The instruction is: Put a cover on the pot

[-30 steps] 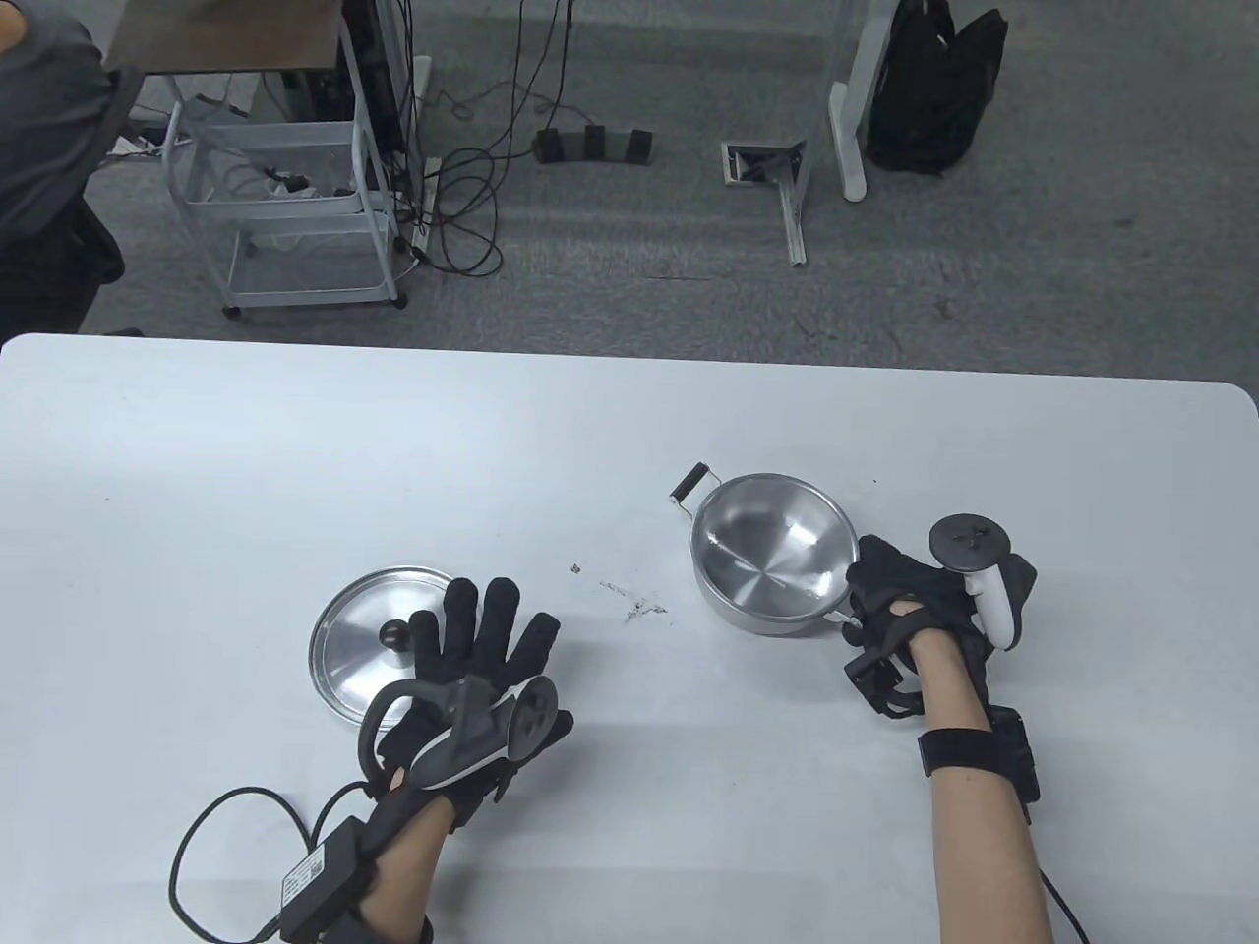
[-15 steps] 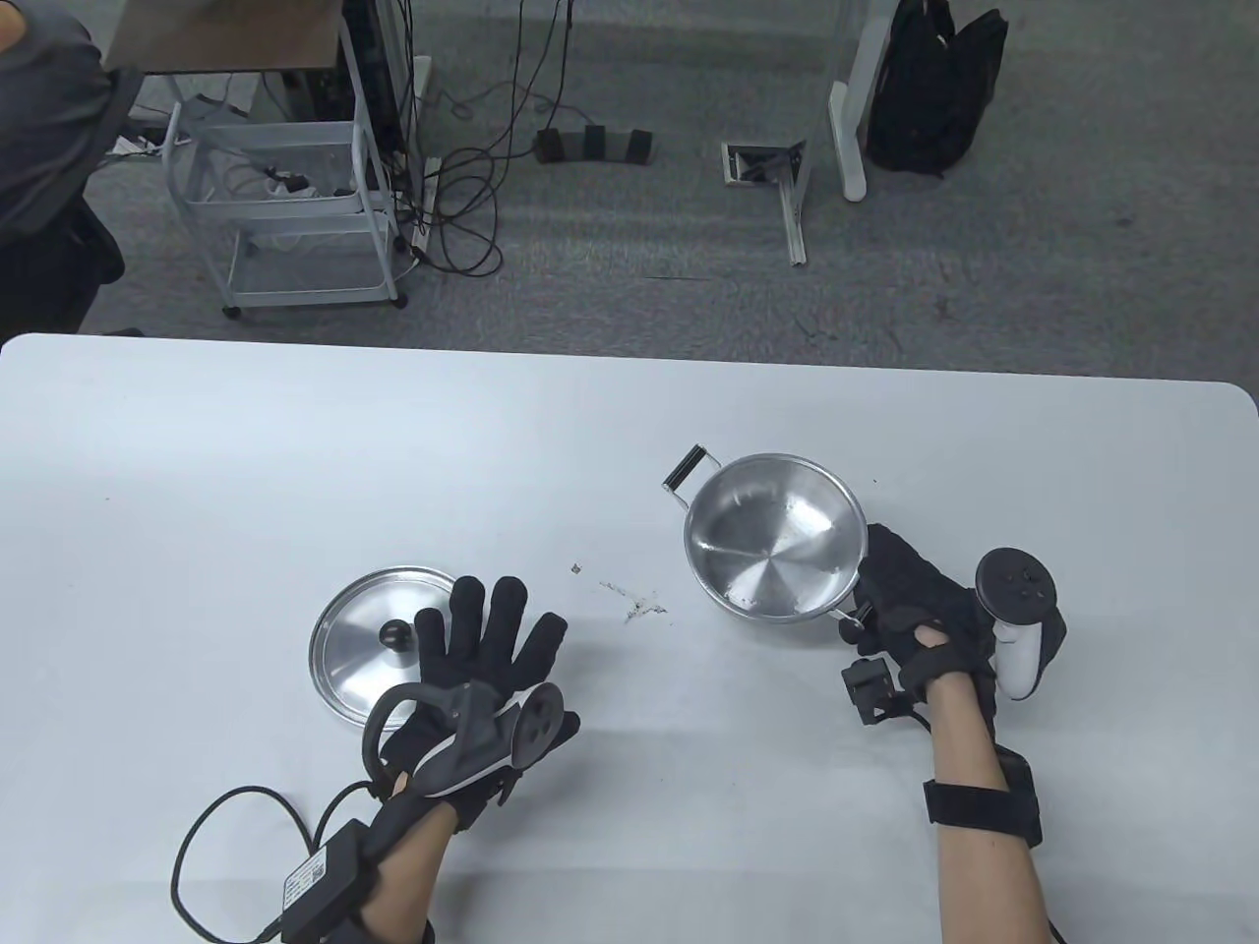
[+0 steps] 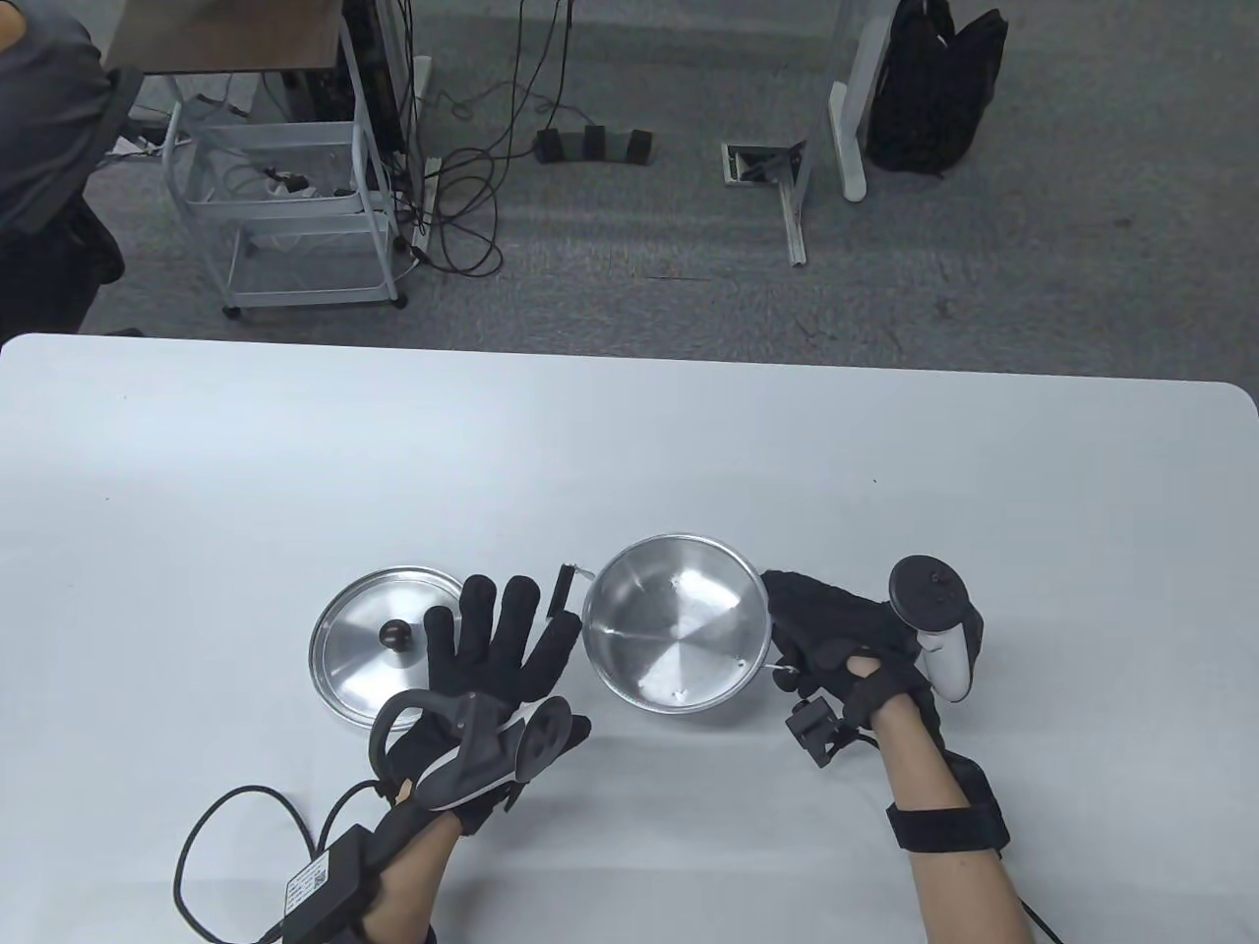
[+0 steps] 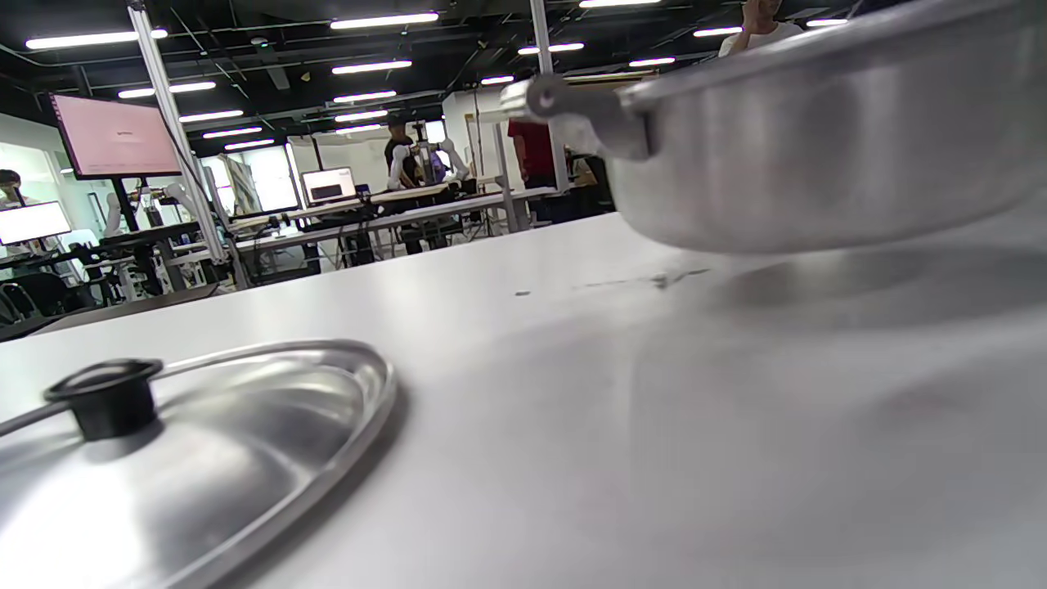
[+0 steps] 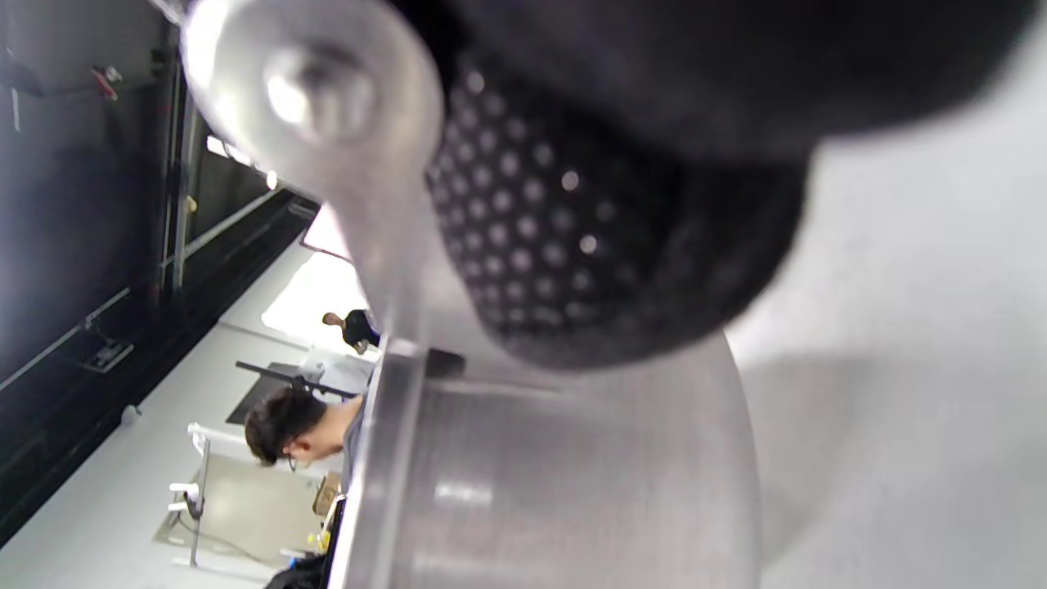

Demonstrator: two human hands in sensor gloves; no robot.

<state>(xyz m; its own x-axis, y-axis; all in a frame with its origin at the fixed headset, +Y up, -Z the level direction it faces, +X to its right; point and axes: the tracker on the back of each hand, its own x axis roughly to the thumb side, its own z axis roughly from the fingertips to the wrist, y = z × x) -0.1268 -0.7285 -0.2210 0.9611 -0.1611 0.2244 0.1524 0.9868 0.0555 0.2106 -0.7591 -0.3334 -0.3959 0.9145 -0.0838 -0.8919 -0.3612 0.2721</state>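
The steel pot is open and empty at the front middle of the table. My right hand grips its right handle; in the right wrist view the gloved fingers wrap the handle bracket. In the left wrist view the pot hangs slightly above the table over its shadow. The steel lid with a black knob lies flat to the pot's left, and also shows in the left wrist view. My left hand is open with fingers spread, between lid and pot, overlapping the lid's right edge. The pot's black left handle is by its fingertips.
The white table stretches wide behind the pot and lid. A cable and small black box trail from my left wrist at the front left edge. A wire cart and a black bag stand on the floor beyond the table.
My right hand has carried the pot left and toward me, from the right middle of the table to just beside my left hand. The left hand and the lid stayed almost still.
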